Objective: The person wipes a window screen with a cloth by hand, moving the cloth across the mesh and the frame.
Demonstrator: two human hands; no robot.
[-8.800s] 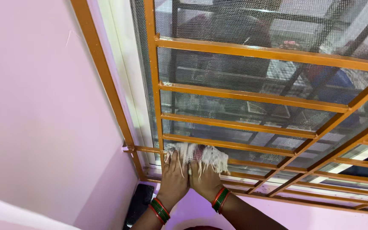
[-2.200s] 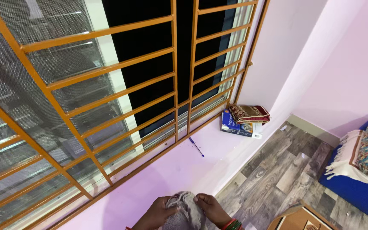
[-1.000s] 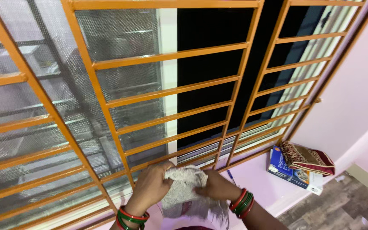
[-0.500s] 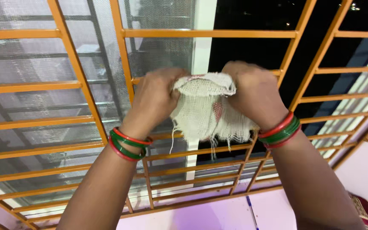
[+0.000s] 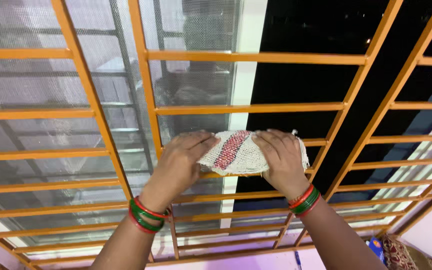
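A folded white woven cloth with a red stripe lies across a horizontal bar of the orange window grille. My left hand presses its left end with the fingers flat on it. My right hand covers its right end, palm down. Both wrists wear red and green bangles. The cloth sits at the middle of the grille, in front of a white window frame post.
Mesh screen panes fill the left half behind the bars; the right half opens on dark night. At the bottom runs a pink sill with a blue pen. A blue book under a maroon patterned cloth lies at the bottom right.
The cloth, held bunched between both hands half a second ago, is now folded flat and pressed onto a grille bar lower down. Earlier my hands held it near the sill.
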